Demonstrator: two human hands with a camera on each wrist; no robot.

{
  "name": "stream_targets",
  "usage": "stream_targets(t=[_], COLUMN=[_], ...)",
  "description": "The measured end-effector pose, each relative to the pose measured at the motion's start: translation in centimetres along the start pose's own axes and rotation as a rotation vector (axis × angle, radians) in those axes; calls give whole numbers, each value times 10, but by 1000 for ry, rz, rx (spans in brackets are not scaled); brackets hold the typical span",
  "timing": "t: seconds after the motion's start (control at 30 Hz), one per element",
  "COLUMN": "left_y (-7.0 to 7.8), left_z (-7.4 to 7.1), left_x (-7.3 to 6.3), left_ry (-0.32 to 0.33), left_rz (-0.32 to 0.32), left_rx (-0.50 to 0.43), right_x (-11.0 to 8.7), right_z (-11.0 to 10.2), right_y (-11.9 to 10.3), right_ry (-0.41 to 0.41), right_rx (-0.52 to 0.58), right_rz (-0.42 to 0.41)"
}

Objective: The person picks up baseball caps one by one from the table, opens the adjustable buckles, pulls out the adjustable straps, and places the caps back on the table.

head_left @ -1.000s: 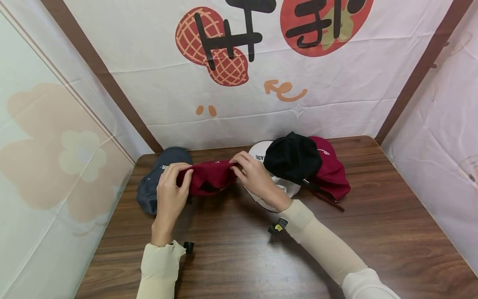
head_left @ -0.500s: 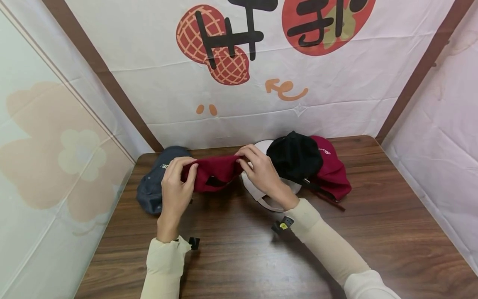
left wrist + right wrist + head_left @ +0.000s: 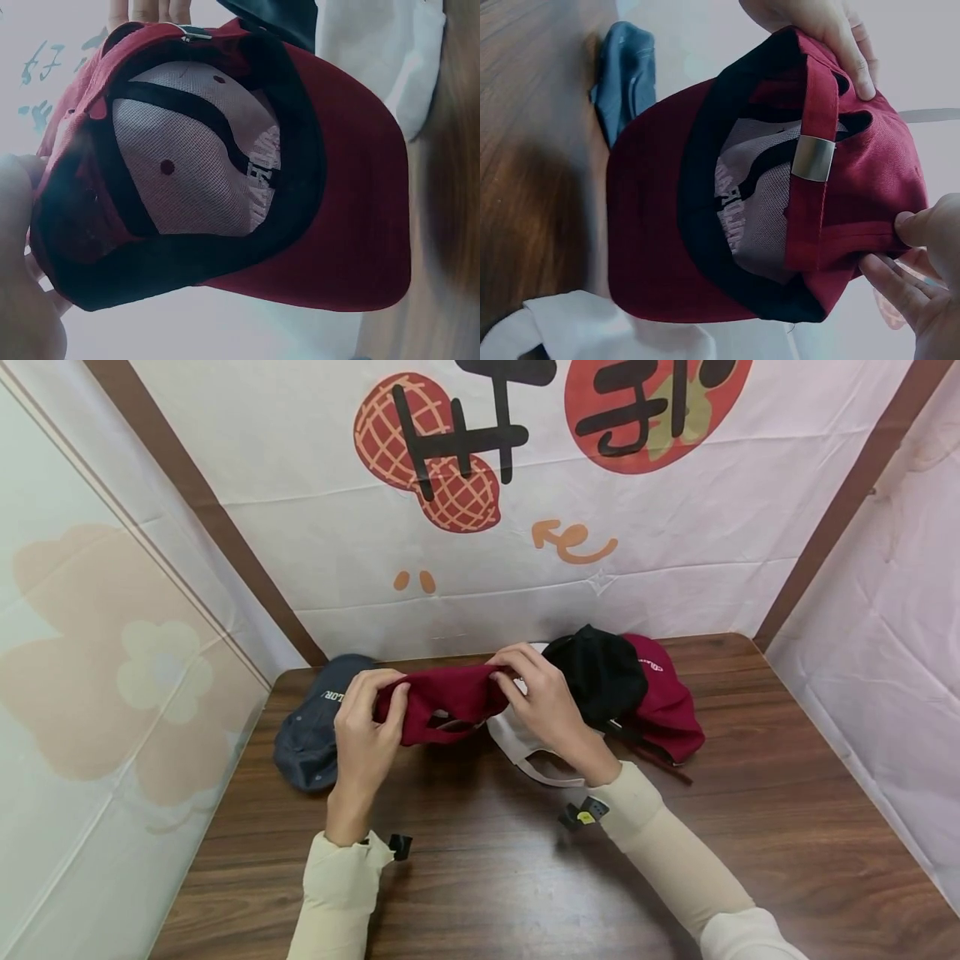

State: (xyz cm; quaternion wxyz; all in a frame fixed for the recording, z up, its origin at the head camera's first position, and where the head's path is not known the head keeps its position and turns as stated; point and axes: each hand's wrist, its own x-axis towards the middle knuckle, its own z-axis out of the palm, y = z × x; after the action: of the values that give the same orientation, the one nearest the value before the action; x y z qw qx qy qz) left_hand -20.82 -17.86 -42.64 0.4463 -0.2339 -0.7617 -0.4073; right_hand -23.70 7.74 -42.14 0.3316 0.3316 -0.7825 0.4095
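Observation:
Both hands hold a dark red baseball cap (image 3: 457,689) up above the table. In the head view, the left hand (image 3: 367,718) pinches its left side, thumb toward me. The right hand (image 3: 543,697) pinches the right side. The left wrist view shows the cap's inside, with pale mesh lining (image 3: 187,150) and a black sweatband (image 3: 300,142). In the right wrist view, a back strap (image 3: 817,217) with a metal buckle (image 3: 813,158) crosses the opening, and the brim (image 3: 649,225) points away from the fingers.
A dark blue cap (image 3: 307,739) lies at the table's left back. Right of the hands lie a white cap (image 3: 517,739), a black cap (image 3: 600,672) and another dark red cap (image 3: 675,718), overlapping. Printed cloth (image 3: 480,568) hangs behind the brown wooden table (image 3: 480,877).
Both hands have moved a little to the right with the dark red cap and tilted it, so the gap above its strap now shows. The other caps have stayed in place.

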Motion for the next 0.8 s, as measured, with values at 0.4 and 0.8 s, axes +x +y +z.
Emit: stream_targets(t=[0.4, 0.8], left_y=[14, 28], left_z=[11, 20], left_x=[12, 19], left_ry=[16, 35], left_rz=[38, 26], left_rx=[-65, -118], right_x=[4, 2], right_z=[-24, -40], right_y=[-6, -10], right_ry=[46, 77], right_rx=[12, 37], right_rz=[-1, -13])
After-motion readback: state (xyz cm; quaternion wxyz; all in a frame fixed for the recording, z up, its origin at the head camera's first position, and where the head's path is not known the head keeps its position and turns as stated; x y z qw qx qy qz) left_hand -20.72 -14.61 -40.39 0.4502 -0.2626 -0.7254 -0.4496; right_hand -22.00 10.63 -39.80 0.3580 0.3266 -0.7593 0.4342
